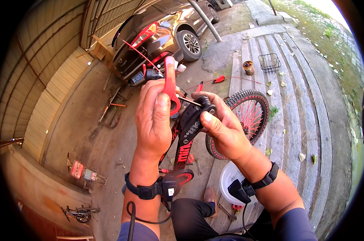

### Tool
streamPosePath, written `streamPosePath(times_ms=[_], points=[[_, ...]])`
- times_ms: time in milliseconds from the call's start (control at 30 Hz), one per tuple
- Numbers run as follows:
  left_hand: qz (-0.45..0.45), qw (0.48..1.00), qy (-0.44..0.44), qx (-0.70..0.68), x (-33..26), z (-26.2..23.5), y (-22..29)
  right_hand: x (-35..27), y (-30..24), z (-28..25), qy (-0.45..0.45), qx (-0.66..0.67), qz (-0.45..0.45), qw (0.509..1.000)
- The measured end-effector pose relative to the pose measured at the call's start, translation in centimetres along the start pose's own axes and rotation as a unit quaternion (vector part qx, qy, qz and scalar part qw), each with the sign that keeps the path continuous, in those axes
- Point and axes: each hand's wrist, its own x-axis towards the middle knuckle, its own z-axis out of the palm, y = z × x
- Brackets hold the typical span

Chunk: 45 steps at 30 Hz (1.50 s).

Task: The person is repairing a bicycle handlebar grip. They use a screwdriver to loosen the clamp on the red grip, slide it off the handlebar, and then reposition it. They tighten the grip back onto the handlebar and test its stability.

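My left hand is closed around a curved red piece; its exact kind I cannot make out. A thin metal shaft runs between that piece and the black end of a bicycle frame. My right hand grips this end, thumb on the near side and fingers behind, beside a dark coil spring. Red lettering marks the frame. Beyond my left fingers shows a black cylindrical part with a thin red cable. A knobbly-tyred wheel with red spokes lies right of the frame.
A white plastic bucket stands under my right forearm, with a wrench nearby. Farther off are a can, a wire basket and a parked car. A red cart-like object and a small bicycle are left.
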Motion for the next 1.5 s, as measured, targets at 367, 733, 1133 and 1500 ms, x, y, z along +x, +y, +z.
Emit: streamPosePath(times_ms=[367,733,1133,1500], points=[[0.027,0.999,-0.022,-0.012,0.8,0.3,-1.0,0.4,-0.1,1.3,0.032,-0.04,-0.038,0.998],[0.074,0.996,-0.048,-0.031,1.7,0.0,-2.1,0.3,0.3,1.9,0.041,0.014,-0.028,0.999],[0.093,0.993,0.024,-0.069,1.0,1.8,-3.7,1.0,2.5,2.7,0.137,-0.027,-0.058,0.989],[0.074,0.994,0.036,-0.077,0.8,2.1,-3.1,0.9,2.0,3.1,0.146,0.025,-0.03,0.989]])
